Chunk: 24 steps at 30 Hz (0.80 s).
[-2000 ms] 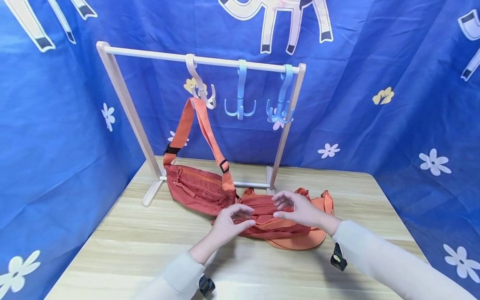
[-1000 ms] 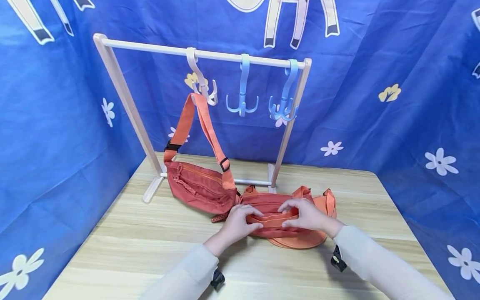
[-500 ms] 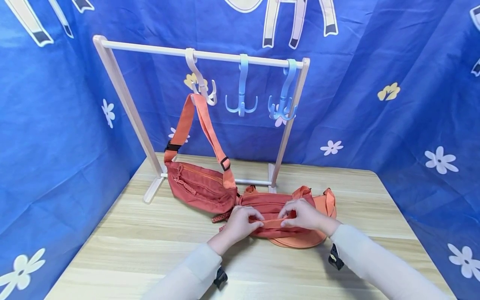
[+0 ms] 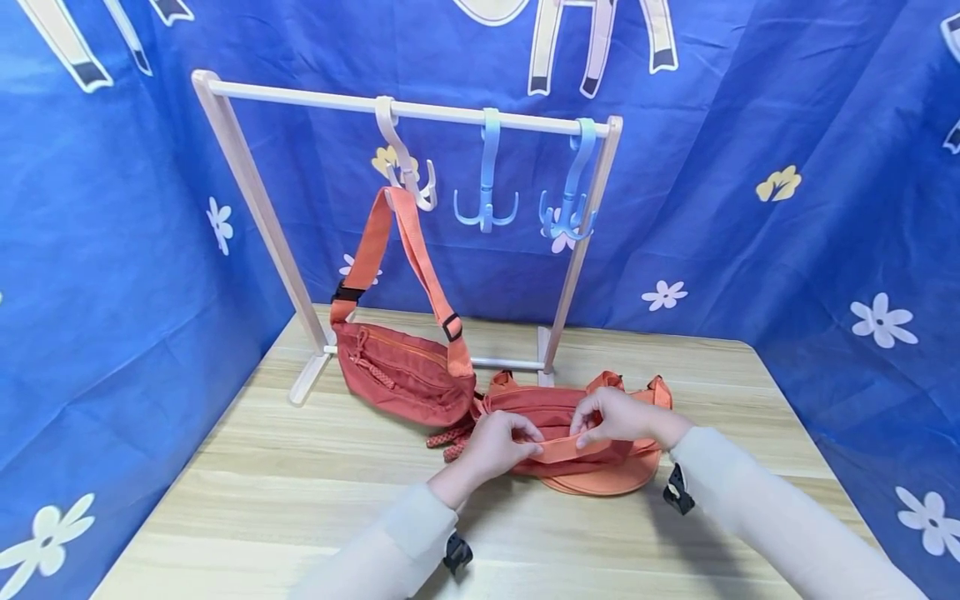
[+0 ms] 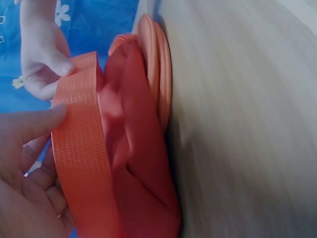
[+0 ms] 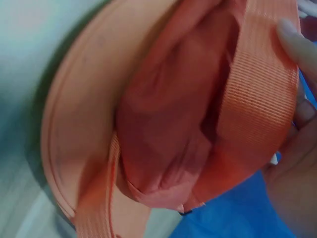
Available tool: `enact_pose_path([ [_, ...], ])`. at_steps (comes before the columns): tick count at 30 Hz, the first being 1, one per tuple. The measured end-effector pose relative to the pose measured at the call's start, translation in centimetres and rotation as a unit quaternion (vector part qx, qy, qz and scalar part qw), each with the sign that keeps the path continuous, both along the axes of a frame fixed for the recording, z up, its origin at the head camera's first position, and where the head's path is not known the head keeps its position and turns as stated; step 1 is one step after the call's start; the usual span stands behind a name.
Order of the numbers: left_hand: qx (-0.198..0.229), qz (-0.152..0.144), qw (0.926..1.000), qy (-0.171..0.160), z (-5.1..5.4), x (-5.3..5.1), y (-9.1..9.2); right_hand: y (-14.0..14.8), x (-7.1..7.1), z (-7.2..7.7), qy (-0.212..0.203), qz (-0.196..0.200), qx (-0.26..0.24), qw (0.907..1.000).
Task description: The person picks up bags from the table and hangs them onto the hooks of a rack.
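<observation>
In the head view, my left hand and right hand pinch the wide orange strap of a red waist bag lying on the table. Both wrist views show a thumb on the outer face of the webbing, the fingers behind it. A short span of strap runs between the hands, lifted along the bag's near side. Partly under the bag is an orange cap, its curved brim sticking out toward me. A second red waist bag hangs by its strap from a white hook, left of my hands.
A rack with a white top bar stands at the back of the wooden table. Two blue hooks hang from the bar, one mid-right and one near the right post. Blue patterned cloth surrounds the table.
Both hands have come down onto the lying bag, closed on its strap and raised it slightly toward me. The hands have shifted a little right. The hanging bag stays put.
</observation>
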<state>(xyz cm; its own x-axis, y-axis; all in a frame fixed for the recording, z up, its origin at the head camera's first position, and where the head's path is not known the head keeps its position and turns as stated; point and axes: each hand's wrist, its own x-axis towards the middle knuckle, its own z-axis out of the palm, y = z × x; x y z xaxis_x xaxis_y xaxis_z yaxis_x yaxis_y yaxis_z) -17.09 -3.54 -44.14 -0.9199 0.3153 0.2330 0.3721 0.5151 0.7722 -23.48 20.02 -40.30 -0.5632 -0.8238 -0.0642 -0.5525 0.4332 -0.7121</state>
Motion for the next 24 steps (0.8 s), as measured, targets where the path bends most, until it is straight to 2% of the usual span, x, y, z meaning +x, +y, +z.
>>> enact_pose_path([
  [4,0.022,-0.003,0.9985,-0.05,0.6,0.2,0.8,0.5,-0.3,0.6,-0.02,0.007,0.015,0.9997],
  [6,0.032,-0.008,0.9973,-0.065,0.8,0.3,1.1,0.7,-0.3,0.9,-0.026,0.009,0.024,0.9993],
  [11,0.037,-0.02,0.9958,-0.081,1.3,0.5,2.0,1.2,-0.6,1.4,-0.042,0.013,0.042,0.9982],
  [18,0.05,-0.054,0.9941,-0.079,2.2,0.9,3.0,2.0,-0.8,2.2,-0.055,0.031,0.036,0.9974],
  [24,0.068,-0.065,0.991,-0.095,3.4,1.0,3.2,2.5,-0.8,3.3,-0.072,0.047,0.029,0.9958],
])
